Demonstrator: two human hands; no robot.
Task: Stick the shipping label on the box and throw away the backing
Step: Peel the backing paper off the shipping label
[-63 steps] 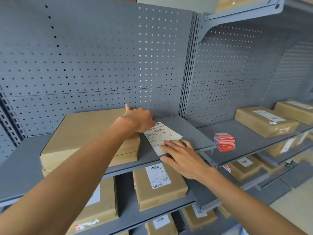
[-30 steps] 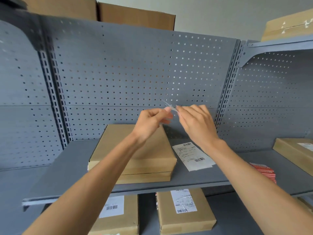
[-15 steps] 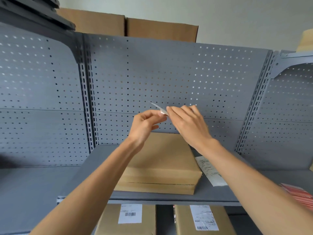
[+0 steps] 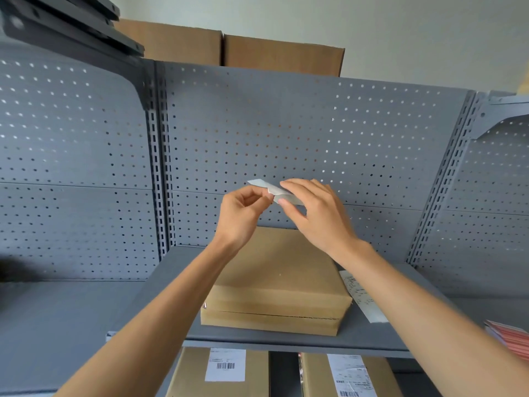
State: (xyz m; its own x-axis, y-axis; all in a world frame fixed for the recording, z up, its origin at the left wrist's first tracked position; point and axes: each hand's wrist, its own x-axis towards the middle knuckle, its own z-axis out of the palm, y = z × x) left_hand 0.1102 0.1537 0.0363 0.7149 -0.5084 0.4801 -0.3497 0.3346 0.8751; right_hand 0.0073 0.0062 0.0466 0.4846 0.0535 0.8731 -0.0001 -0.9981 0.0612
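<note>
Both hands are raised in front of the pegboard, above a plain brown box (image 4: 274, 285) on the grey shelf (image 4: 160, 299). Between them is a white shipping label (image 4: 273, 189), seen nearly edge-on. My left hand (image 4: 243, 216) pinches its near corner with thumb and forefinger. My right hand (image 4: 315, 213) grips the rest of the sheet. Whether label and backing have come apart at that corner is too small to tell. The box top carries no label.
Another printed label sheet (image 4: 362, 296) lies flat on the shelf right of the box. A red stack (image 4: 512, 338) sits at the far right. Labelled boxes (image 4: 226, 371) stand on the shelf below. Large cartons (image 4: 229, 47) top the rack.
Both hands lifted one label off the shelf and brought it up before the pegboard, fingers working at its corner. The view has swung left and up. A second sheet stays on the shelf.
</note>
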